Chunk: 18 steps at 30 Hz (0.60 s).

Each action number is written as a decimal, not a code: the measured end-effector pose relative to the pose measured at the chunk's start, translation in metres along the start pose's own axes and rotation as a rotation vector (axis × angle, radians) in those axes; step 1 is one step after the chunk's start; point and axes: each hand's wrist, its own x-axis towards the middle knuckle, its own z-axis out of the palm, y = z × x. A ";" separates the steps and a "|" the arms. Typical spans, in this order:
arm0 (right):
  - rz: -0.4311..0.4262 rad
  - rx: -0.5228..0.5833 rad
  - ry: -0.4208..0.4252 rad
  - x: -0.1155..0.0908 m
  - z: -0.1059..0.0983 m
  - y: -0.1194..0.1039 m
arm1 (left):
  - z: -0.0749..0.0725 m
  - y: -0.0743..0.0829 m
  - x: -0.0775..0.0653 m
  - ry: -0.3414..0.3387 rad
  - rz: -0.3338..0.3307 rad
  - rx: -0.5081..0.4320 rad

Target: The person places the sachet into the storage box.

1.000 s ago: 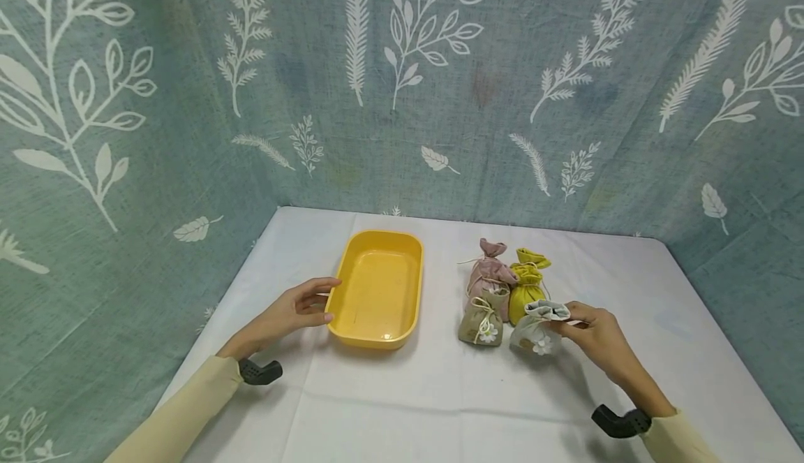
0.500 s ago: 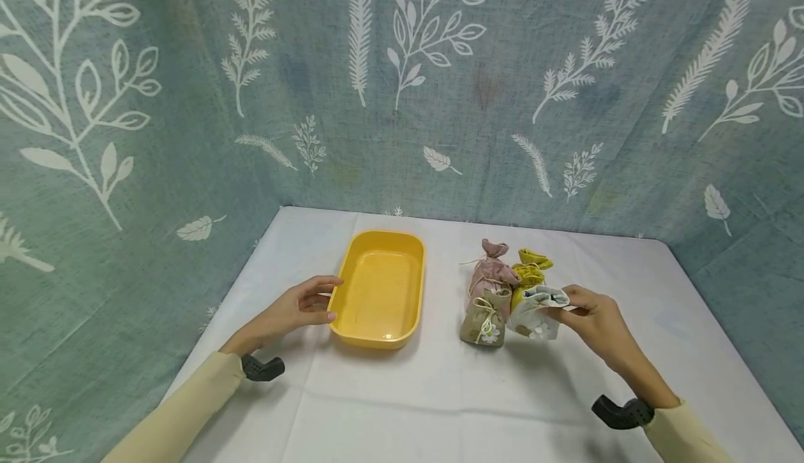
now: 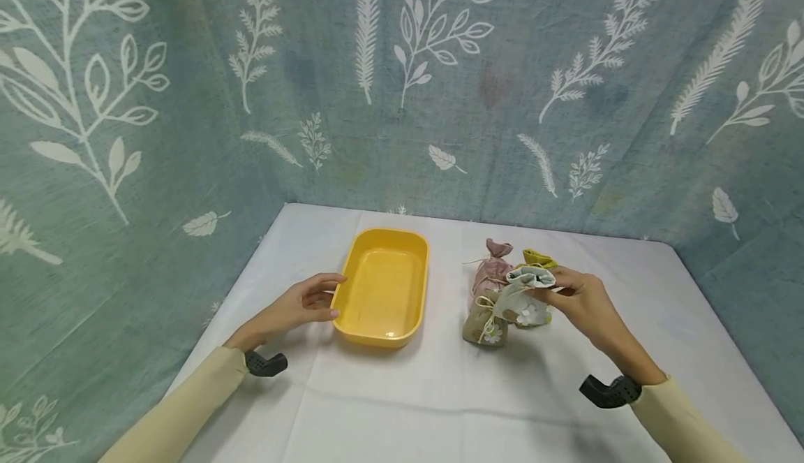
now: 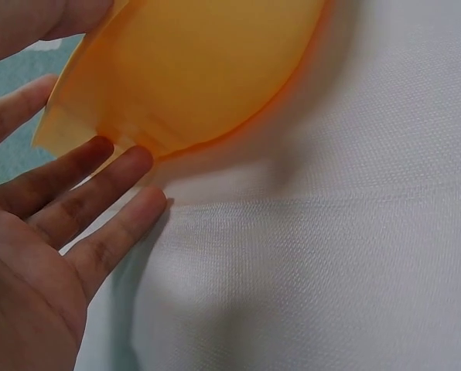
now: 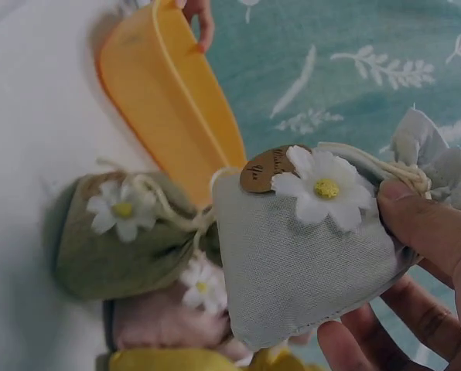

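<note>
My right hand (image 3: pixel 581 302) pinches a pale grey drawstring pouch (image 5: pixel 292 255) near its tied neck. A white daisy and a small brown tag decorate its front. It hangs raised in front of the other pouches, partly covering a mustard-yellow one (image 3: pixel 539 258). Beside it stands an olive-brown pouch (image 3: pixel 484 327) with a daisy, and behind that a dusty pink one (image 3: pixel 491 272). My left hand (image 3: pixel 308 306) rests against the left side of a yellow tray (image 3: pixel 382 341). In the left wrist view its fingers (image 4: pixel 76 205) lie fairly straight along the tray's outer wall.
A white cloth (image 3: pixel 389 407) covers the table. Blue-green curtains (image 3: pixel 465 190) with white leaf prints stand behind the table and along its sides. The tray sits left of the pouches, with a stretch of cloth between them.
My right hand has lifted the grey pouch off the cloth and brought it up and slightly left, across the yellow pouch. My left hand stays at the tray.
</note>
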 end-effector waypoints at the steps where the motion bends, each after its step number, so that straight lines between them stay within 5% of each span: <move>1: 0.000 0.007 -0.003 0.002 0.001 -0.002 | 0.000 0.001 0.000 -0.001 0.001 0.004; 9: -0.010 0.111 -0.033 0.016 0.009 -0.018 | 0.000 0.003 -0.002 0.001 -0.015 -0.005; 18: -0.055 0.105 -0.034 0.036 0.026 -0.025 | 0.001 0.002 -0.001 0.002 -0.010 0.010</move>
